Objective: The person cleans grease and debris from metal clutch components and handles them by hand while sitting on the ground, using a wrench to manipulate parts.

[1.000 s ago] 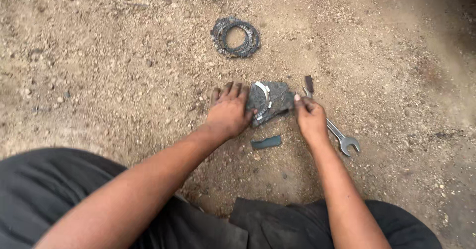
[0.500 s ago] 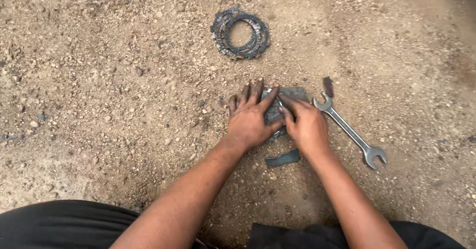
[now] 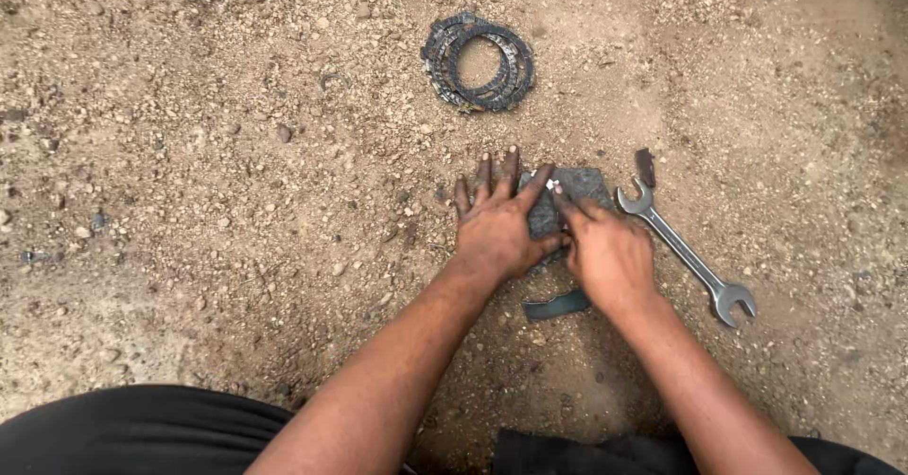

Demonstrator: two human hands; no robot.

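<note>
Left hand (image 3: 494,231) flat, fingers spread, on grey cloth (image 3: 579,189); right hand (image 3: 608,253) fingers extended on cloth beside it; open-ended spanner (image 3: 686,255) just right of cloth.

Compared with 1.0 s ago: the left hand (image 3: 494,231) no longer cups over the edge of the flat dark grey gritty sheet (image 3: 577,191); its fingers now lie spread and flat, partly on the dirt ground (image 3: 189,201), partly on the sheet's left side. The right hand (image 3: 610,253) has shifted from the sheet's right edge to its near side, forefinger stretched onto the sheet. The white mark seen earlier on a bunched-up sheet now shows only as small specks; the sheet lies flatter. The view has tilted, so less of the black trousers (image 3: 132,432) shows.
</note>
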